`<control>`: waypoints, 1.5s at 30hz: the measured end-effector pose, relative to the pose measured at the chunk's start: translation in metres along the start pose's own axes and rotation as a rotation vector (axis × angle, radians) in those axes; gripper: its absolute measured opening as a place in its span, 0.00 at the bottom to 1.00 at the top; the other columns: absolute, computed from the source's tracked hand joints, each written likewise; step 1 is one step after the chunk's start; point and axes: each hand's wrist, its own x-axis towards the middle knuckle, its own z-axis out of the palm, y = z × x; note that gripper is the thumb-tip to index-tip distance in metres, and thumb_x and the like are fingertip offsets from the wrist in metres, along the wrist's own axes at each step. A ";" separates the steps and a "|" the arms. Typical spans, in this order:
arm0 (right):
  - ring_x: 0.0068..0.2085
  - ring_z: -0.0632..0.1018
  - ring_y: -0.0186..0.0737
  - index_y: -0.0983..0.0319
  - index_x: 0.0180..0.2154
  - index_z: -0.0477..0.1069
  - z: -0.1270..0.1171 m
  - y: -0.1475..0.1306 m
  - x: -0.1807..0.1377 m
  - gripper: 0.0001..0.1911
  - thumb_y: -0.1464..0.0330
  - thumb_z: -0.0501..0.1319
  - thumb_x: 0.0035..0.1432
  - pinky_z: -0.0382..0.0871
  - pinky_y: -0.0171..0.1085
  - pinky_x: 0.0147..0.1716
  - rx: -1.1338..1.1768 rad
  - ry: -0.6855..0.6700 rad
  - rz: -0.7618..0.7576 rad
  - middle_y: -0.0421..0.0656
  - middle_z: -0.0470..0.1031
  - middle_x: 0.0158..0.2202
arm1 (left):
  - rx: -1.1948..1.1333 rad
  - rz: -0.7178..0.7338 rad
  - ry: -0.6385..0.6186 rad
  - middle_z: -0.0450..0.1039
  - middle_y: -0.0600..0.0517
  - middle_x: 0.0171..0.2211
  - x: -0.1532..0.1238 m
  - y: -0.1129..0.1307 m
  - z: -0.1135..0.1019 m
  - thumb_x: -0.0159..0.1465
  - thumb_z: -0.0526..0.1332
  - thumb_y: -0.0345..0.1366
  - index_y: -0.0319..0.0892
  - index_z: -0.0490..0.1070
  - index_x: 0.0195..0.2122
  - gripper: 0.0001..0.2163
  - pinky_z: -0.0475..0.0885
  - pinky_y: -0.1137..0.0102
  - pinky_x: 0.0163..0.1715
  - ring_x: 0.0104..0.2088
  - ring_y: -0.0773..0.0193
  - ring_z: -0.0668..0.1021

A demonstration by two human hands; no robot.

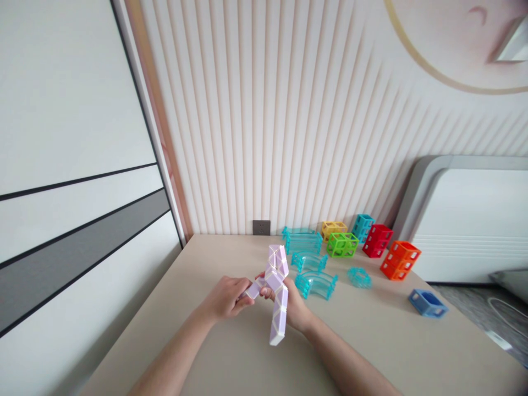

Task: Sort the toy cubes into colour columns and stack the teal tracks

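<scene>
A pale lilac twist-snake puzzle [277, 291] made of wedge segments is held above the beige table [231, 352]. My left hand [225, 298] is closed on its left end. My right hand [293, 307] grips the middle from behind, fingers wrapped round it. One arm of the puzzle rises towards the wall, and a straight stretch hangs down to about mid-table.
Teal curved track pieces [315, 283] lie just beyond my hands. Behind them stand open-frame blocks: green [342, 245], yellow [333, 228], teal [363, 226], red [377, 241], orange [400, 259]. A blue block [428, 303] lies at the right. A ribbed wall with a grey socket [261, 227] backs the table.
</scene>
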 end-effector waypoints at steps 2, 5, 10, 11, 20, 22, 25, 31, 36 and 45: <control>0.34 0.75 0.41 0.63 0.41 0.77 0.001 0.005 0.000 0.18 0.55 0.68 0.57 0.72 0.39 0.37 0.000 0.048 -0.008 0.43 0.77 0.34 | 0.014 -0.024 0.007 0.74 0.53 0.24 0.001 0.001 -0.001 0.73 0.40 0.54 0.43 0.65 0.36 0.23 0.62 0.71 0.22 0.22 0.65 0.76; 0.33 0.74 0.41 0.63 0.35 0.75 0.005 0.014 -0.001 0.17 0.55 0.69 0.55 0.71 0.38 0.35 -0.004 0.137 -0.049 0.43 0.77 0.33 | 0.103 -0.099 0.027 0.75 0.53 0.26 0.002 0.001 -0.001 0.74 0.47 0.47 0.43 0.67 0.37 0.16 0.65 0.71 0.23 0.24 0.64 0.78; 0.27 0.70 0.36 0.63 0.26 0.70 0.012 0.021 -0.003 0.17 0.57 0.69 0.53 0.66 0.34 0.28 -0.241 0.292 -0.134 0.41 0.73 0.25 | 0.251 -0.120 0.052 0.75 0.52 0.27 0.003 -0.001 0.001 0.70 0.55 0.35 0.42 0.69 0.38 0.06 0.69 0.70 0.25 0.25 0.62 0.78; 0.26 0.69 0.35 0.63 0.24 0.69 0.013 0.022 -0.003 0.18 0.58 0.69 0.54 0.64 0.33 0.26 -0.291 0.317 -0.136 0.40 0.72 0.23 | 0.269 -0.106 0.057 0.75 0.52 0.27 0.004 0.000 0.001 0.70 0.55 0.35 0.42 0.69 0.37 0.06 0.70 0.69 0.25 0.26 0.61 0.78; 0.26 0.71 0.35 0.64 0.33 0.75 0.016 0.014 -0.003 0.21 0.53 0.58 0.65 0.63 0.33 0.26 -0.371 0.339 -0.059 0.43 0.75 0.27 | 0.356 -0.051 0.139 0.75 0.48 0.32 0.015 0.024 0.004 0.71 0.56 0.38 0.39 0.68 0.45 0.08 0.72 0.66 0.30 0.32 0.58 0.79; 0.25 0.69 0.34 0.63 0.35 0.75 0.019 0.013 -0.004 0.21 0.53 0.56 0.66 0.62 0.33 0.26 -0.314 0.290 -0.070 0.43 0.74 0.28 | 0.367 -0.048 0.160 0.73 0.49 0.30 0.016 0.026 0.006 0.71 0.57 0.39 0.39 0.67 0.41 0.07 0.71 0.66 0.28 0.30 0.58 0.78; 0.21 0.62 0.31 0.62 0.30 0.70 0.024 0.014 -0.003 0.24 0.49 0.55 0.65 0.55 0.32 0.20 -0.130 0.254 -0.001 0.36 0.64 0.20 | 0.350 -0.038 0.171 0.74 0.50 0.29 0.016 0.026 0.009 0.71 0.56 0.36 0.40 0.66 0.39 0.05 0.71 0.66 0.29 0.29 0.58 0.78; 0.19 0.53 0.27 0.63 0.27 0.69 0.025 0.011 0.003 0.27 0.44 0.61 0.58 0.47 0.32 0.19 0.155 0.213 0.057 0.31 0.52 0.16 | 0.097 -0.081 0.169 0.78 0.50 0.29 0.012 0.024 0.018 0.74 0.51 0.39 0.41 0.65 0.40 0.09 0.71 0.70 0.26 0.27 0.60 0.80; 0.20 0.53 0.27 0.64 0.25 0.71 0.020 0.004 0.005 0.27 0.45 0.65 0.54 0.47 0.32 0.19 0.147 0.170 0.061 0.32 0.54 0.16 | 0.066 -0.084 0.188 0.78 0.52 0.26 0.011 0.024 0.016 0.72 0.54 0.43 0.43 0.67 0.36 0.11 0.68 0.71 0.24 0.24 0.62 0.81; 0.23 0.53 0.29 0.60 0.20 0.58 0.023 0.017 0.009 0.27 0.49 0.68 0.49 0.47 0.33 0.21 0.095 0.359 0.058 0.32 0.51 0.20 | 0.243 0.023 0.245 0.75 0.53 0.25 0.017 0.030 0.015 0.69 0.60 0.34 0.42 0.68 0.34 0.06 0.68 0.69 0.26 0.24 0.63 0.78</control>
